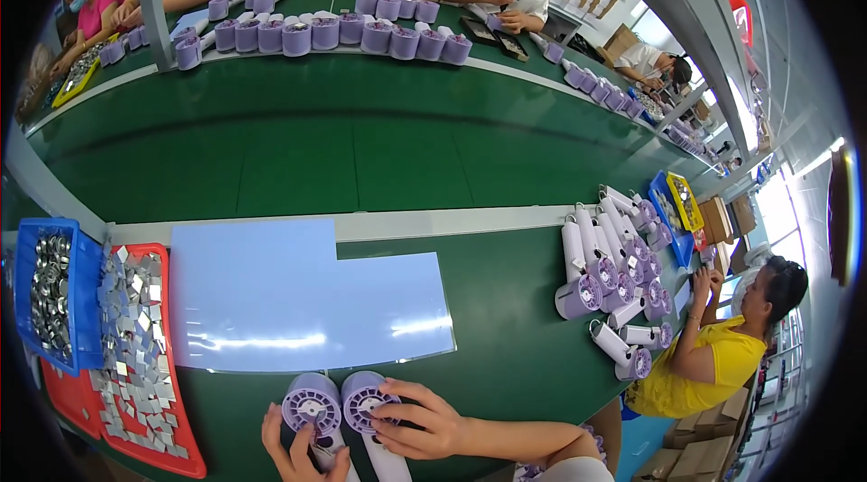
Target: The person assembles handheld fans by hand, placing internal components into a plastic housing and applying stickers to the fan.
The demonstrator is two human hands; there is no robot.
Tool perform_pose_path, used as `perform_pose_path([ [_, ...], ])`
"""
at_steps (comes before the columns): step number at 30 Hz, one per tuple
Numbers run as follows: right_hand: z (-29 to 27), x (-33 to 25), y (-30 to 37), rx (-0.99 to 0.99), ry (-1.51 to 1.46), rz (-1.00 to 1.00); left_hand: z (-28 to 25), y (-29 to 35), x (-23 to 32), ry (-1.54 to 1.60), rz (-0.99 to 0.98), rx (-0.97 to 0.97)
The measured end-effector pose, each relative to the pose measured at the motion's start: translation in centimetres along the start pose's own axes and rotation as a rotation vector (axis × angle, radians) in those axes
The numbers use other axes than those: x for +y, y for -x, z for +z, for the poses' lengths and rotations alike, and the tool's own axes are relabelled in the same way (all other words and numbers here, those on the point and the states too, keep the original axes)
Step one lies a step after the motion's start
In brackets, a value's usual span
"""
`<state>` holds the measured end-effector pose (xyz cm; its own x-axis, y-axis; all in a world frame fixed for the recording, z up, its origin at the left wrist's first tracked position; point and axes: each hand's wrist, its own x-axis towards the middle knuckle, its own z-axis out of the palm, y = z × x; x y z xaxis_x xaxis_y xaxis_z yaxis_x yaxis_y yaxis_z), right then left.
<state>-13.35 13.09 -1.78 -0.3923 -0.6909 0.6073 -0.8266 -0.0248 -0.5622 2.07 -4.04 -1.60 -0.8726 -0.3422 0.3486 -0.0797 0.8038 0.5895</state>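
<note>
Two purple-and-white hair dryer bodies lie side by side at the near edge of the green bench, their round, spoked ends facing up and their white handles toward me. My left hand (pixel 302 457) is curled about the left hair dryer body (pixel 312 396), with a fingertip at the lower edge of its round end. Bent over the right hair dryer body (pixel 365 387), my right hand (pixel 423 423) has its fingertips at the spoked face and neck. Any small part under these fingertips is too hidden to make out.
Left of me stand a red tray (pixel 172 392) of small square metallic pieces and a blue bin (pixel 88 301) of round metal parts. A pale blue sheet (pixel 271 301) covers the bench ahead. More hair dryer bodies (pixel 578 297) are piled at right, near a co-worker in yellow (pixel 722 360).
</note>
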Motion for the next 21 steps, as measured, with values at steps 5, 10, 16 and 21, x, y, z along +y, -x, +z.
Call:
perform_pose_path([
  [5, 0.0, -0.1, 0.0, -0.003, 0.009, -0.005, -0.5, -0.2, 0.4, -0.028, 0.005, -0.016],
  [10, -0.1, 0.1, 0.2, -0.025, 0.017, -0.004, 0.6, 0.5, -0.4, 0.068, 0.008, 0.001],
  [16, -0.1, 0.0, 0.1, -0.010, 0.022, -0.003, 0.4, 0.5, -0.2, 0.096, -0.005, -0.003],
  [21, 0.1, 0.0, 0.2, -0.026, 0.018, 0.003, 0.5, 0.5, -0.6, 0.093, 0.027, 0.017],
])
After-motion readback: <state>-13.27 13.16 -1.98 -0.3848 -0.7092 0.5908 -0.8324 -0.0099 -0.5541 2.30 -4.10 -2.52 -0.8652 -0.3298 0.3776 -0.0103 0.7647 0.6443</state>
